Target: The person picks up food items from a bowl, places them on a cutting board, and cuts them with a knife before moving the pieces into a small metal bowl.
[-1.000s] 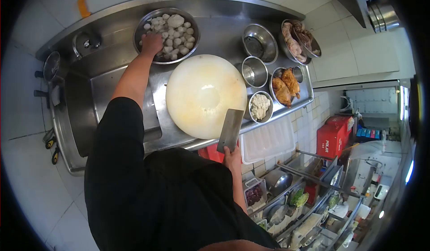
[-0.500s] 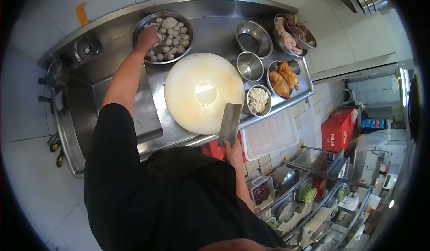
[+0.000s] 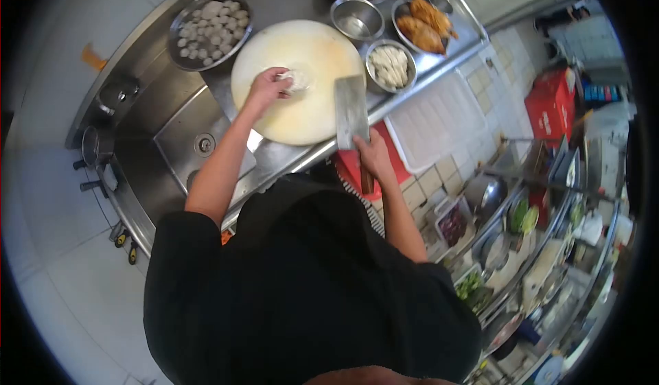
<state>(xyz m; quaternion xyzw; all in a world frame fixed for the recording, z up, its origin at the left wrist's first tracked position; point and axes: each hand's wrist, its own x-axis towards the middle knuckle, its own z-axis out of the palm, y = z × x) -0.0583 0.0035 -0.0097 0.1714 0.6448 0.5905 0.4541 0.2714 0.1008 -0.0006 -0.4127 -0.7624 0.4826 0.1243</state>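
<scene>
My left hand [image 3: 269, 88] is over the round white chopping board [image 3: 302, 121], its fingers closed on a pale, whitish piece of food [image 3: 294, 81]. A cleaver [image 3: 351, 107] with a wide blade and wooden handle is in my right hand [image 3: 374, 155]. The blade lies across the right edge of the board. Up and to the left of the board stands a metal bowl [image 3: 177, 29] with several whitish balls. Just right of the board is a small metal bowl [image 3: 410, 76] of pale strips.
The sink [image 3: 175, 121] is at the left. Empty-looking metal bowls [image 3: 357, 18] and a bowl of browned poultry [image 3: 405, 9] stand beyond the board. A white plastic tray [image 3: 439, 121] and a red item [image 3: 391, 148] lie below the counter edge. Shelves with food containers [image 3: 453, 224] are at the lower right.
My left hand has left the bowl of balls and come over the board with the pale piece. The view has shifted and turned. The cleaver stays in my right hand.
</scene>
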